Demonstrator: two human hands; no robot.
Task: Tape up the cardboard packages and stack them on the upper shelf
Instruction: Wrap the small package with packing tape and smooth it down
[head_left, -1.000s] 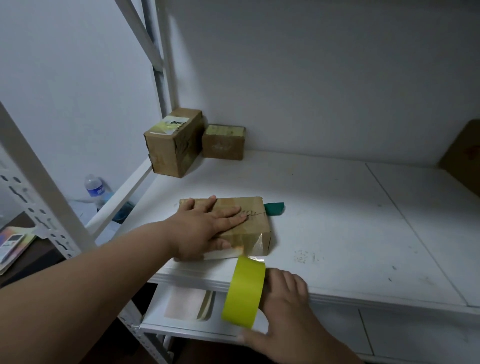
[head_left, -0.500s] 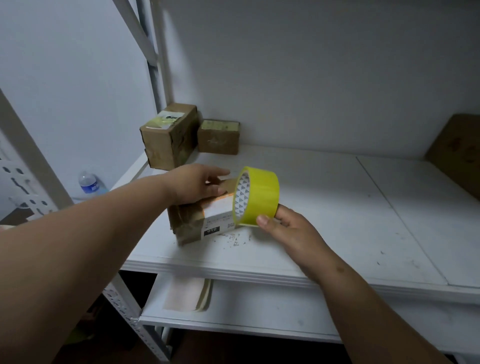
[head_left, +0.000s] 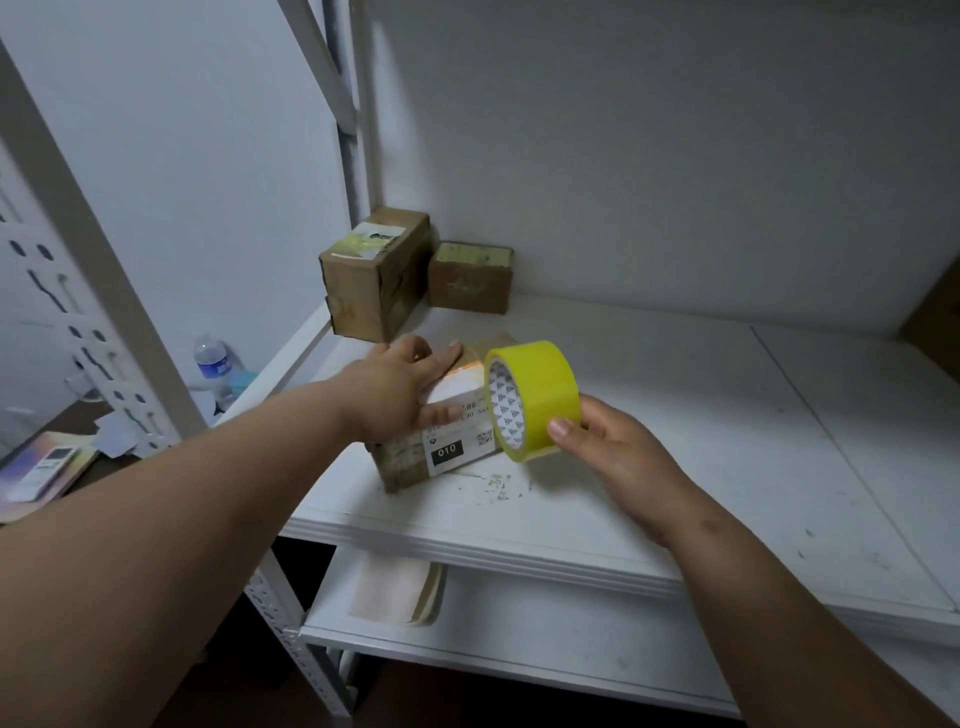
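Remote and papers: a remote (head_left: 49, 464) lies on a colourful book at the far left, below the shelf level, with a water bottle (head_left: 211, 357) further back beside the upright; none of it looks part of the job.
Left hand: the left hand (head_left: 402, 397) lies palm down on top of the package, fingers straight and spread, thumb down the near face. It presses and does not curl round anything, probably to hold the package steady while tape goes on.
Package: the cardboard package (head_left: 441, 439) sits near the front edge of the shelf (head_left: 649, 441), its white label with "010" facing the camera. It is under the left hand and just left of the tape roll, which overlaps its right end in this view.
Finished boxes: two boxes, a taller one (head_left: 374, 275) and a lower one (head_left: 470, 278), stand touching in the back corner, likely already taped and put away.
Tape roll: the yellow tape roll (head_left: 532, 400) stands on edge, its hollow core turned toward the package.
Right hand: the right hand (head_left: 608, 452) pinches the roll from the right, thumb on the near rim and fingers behind. Whether a strip runs from roll to package I cannot tell.
Lower shelf: flat envelopes (head_left: 397, 587) lie on the lower shelf.
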